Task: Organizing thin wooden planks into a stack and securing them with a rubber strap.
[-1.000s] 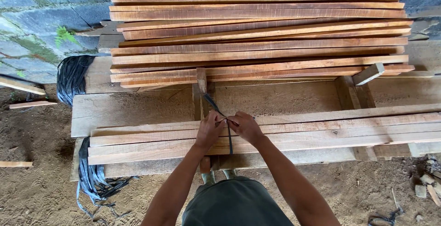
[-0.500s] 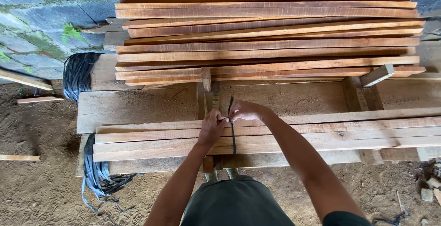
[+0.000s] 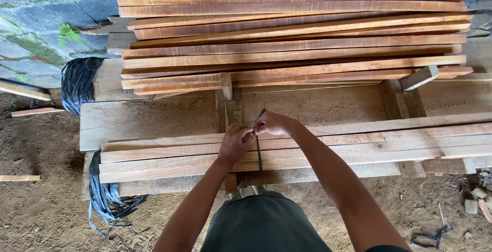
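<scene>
Flanking sawdusted workbench (image 3: 154, 119): dirt floor (image 3: 41, 216), stone wall (image 3: 36, 21).

Both hands (image 3: 253, 131) on black strap (image 3: 259, 154)

The fingertips of both hands, left hand (image 3: 234, 142) and right hand (image 3: 271, 124), curl inward, so the knot in the black strap (image 3: 259, 152) is hidden. The strap's lower run vanishes under the slats (image 3: 359, 147), which the right edge cuts off, like the stacked boards (image 3: 292, 32) at the top
</scene>
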